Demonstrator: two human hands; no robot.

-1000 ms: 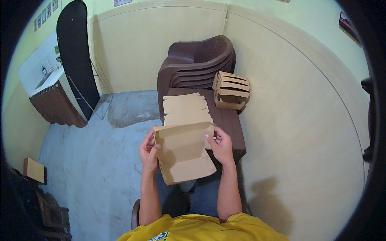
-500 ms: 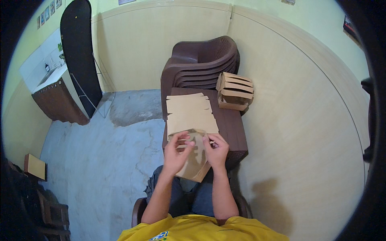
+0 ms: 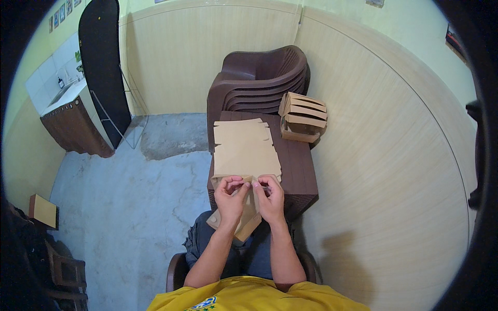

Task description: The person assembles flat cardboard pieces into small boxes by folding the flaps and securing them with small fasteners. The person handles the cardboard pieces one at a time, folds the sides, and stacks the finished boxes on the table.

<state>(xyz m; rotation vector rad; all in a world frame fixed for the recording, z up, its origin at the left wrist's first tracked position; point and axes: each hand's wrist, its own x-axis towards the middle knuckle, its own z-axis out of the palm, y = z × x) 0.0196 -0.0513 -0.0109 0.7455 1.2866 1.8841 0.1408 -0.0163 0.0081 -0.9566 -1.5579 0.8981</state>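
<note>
A partly folded brown cardboard box rests over my lap at the near edge of the table, its lower corner tilted toward me. At its far edge, my left hand pinches the cardboard between thumb and fingers. My right hand grips the same edge close beside it, and the thumbs nearly meet at a fold. Both hands cover much of the box's sides. Just beyond them lie flat cardboard blanks with slotted edges, stacked on the brown table.
Folded cardboard boxes are stacked at the table's far right, against the wall. Stacked brown plastic chairs stand behind the table. An ironing board leans by the sink counter at far left. The right wall runs close alongside.
My right hand has moved left, closer to my left hand, and now takes the box edge beside it. The box has turned and its far edge has folded.
</note>
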